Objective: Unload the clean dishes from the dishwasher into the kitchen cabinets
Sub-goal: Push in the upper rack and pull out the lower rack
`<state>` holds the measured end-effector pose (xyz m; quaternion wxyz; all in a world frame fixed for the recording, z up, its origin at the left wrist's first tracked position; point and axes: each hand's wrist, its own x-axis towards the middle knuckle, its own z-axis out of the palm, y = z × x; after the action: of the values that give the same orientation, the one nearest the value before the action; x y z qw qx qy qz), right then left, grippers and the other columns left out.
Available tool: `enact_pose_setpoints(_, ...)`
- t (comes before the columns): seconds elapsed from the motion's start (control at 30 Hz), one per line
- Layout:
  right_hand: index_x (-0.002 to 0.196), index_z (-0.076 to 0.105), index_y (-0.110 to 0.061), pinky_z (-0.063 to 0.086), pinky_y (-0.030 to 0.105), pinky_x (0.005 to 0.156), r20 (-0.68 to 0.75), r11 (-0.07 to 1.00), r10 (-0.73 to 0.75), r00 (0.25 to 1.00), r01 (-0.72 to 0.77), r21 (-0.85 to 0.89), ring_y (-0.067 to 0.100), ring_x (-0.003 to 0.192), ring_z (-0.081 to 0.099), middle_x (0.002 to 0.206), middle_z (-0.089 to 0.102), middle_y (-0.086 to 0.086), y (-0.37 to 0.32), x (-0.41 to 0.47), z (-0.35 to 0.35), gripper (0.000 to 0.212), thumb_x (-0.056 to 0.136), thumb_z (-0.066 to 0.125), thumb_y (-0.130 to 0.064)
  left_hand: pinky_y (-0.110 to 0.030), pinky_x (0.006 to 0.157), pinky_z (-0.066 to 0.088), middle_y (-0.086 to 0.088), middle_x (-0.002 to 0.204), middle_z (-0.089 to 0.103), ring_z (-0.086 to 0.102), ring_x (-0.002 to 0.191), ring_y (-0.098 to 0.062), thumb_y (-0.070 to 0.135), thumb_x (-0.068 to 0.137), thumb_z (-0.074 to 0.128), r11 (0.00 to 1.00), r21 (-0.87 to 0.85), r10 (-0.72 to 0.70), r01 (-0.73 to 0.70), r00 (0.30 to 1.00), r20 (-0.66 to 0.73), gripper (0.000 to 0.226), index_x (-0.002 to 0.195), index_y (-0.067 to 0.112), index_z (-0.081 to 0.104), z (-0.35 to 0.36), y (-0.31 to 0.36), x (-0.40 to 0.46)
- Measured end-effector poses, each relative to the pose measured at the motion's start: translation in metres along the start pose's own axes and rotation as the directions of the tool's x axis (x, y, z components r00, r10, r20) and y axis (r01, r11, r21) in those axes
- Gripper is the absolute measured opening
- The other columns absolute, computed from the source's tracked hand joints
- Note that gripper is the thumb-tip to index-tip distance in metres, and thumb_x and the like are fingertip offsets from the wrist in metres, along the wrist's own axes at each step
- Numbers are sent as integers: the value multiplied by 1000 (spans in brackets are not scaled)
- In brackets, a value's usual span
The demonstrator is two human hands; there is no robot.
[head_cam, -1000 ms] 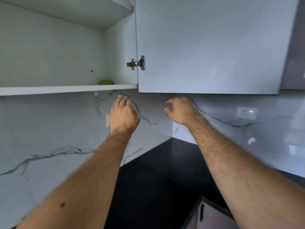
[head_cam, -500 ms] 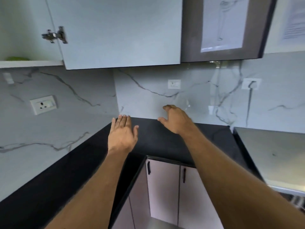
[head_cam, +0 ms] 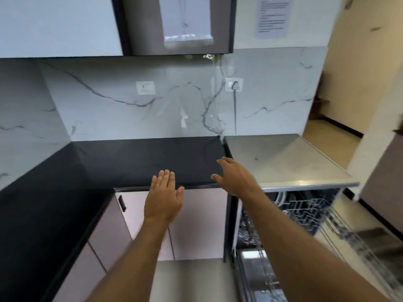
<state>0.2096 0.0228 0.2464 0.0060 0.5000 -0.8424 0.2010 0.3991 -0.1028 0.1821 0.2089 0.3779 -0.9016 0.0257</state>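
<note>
While both hands hang empty, the dishwasher stands open

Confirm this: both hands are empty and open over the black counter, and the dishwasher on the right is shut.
One thing is wrong: the dishwasher is open, its wire rack pulled out, as the head view shows. The left hand and right hand are indeed empty and open over the black counter.

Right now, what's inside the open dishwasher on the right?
The dishwasher holds a pulled-out wire rack; white plate edges stand at its back. The right arm covers the rack's left part, and blur hides any other dishes. Both hands are empty.
</note>
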Motion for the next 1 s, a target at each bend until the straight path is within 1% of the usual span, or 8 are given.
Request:
enact_pose_setpoints(0.17,145,45,-10,37,38,110,56,992,124,991,-123,-13,28,134,46,150,44,10,107,-66,-14,61,94,59,-40,-37,120,11,-13,154,36,28,146,-27,45,97,27,998,-49,42,-39,997,63,66,148,5,37,37,86,-38)
enact_pose_setpoints(0.33,147,41,-11,40,41,110,106,971,237,966,-237,-13,26,131,50,152,41,9,199,-125,-30,61,96,58,-41,-37,119,10,-14,152,40,32,144,-28,44,97,25,993,-41,118,-113,980,163,66,147,4,40,62,163,-74)
enact_pose_setpoints(0.47,146,43,-12,43,40,108,148,956,292,945,-292,-17,24,125,55,151,42,10,254,-154,-32,58,96,59,-38,-42,116,23,-16,143,51,43,137,-30,47,96,21,982,-67,186,-175,957,224,69,140,3,49,89,217,-87)
enact_pose_setpoints(0.57,142,46,-14,44,33,100,189,950,310,932,-309,-35,21,118,56,142,49,7,285,-168,-25,50,97,57,-31,-41,119,21,-12,149,45,36,142,-27,48,97,21,973,-88,229,-212,933,277,68,145,6,44,110,247,-89)
enact_pose_setpoints(0.7,138,50,-14,44,37,102,228,930,368,902,-359,-82,24,120,55,140,52,6,329,-185,-1,46,95,59,-29,-37,122,7,-8,157,31,20,149,-22,51,95,19,964,-142,262,-226,905,334,72,152,9,31,143,280,-81)
enact_pose_setpoints(0.83,134,53,-15,47,42,104,283,910,414,865,-399,-113,23,120,55,138,54,5,368,-198,28,42,95,57,-31,-38,123,7,-8,157,32,21,148,-22,56,93,9,949,-195,308,-249,866,394,78,152,9,32,186,306,-90)
enact_pose_setpoints(0.93,135,52,-16,43,44,108,356,905,422,834,-408,-117,23,125,52,141,52,5,398,-208,48,42,96,55,-29,-36,123,4,-6,160,26,15,150,-20,55,98,14,944,-200,327,-261,810,487,71,154,12,26,213,323,-104)
enact_pose_setpoints(1.0,128,58,-17,47,45,104,423,899,431,797,-421,-121,22,118,55,134,56,6,418,-213,62,34,96,53,-28,-35,123,2,-5,161,24,13,150,-19,57,97,11,947,-204,320,-248,790,523,73,154,13,23,225,333,-109)
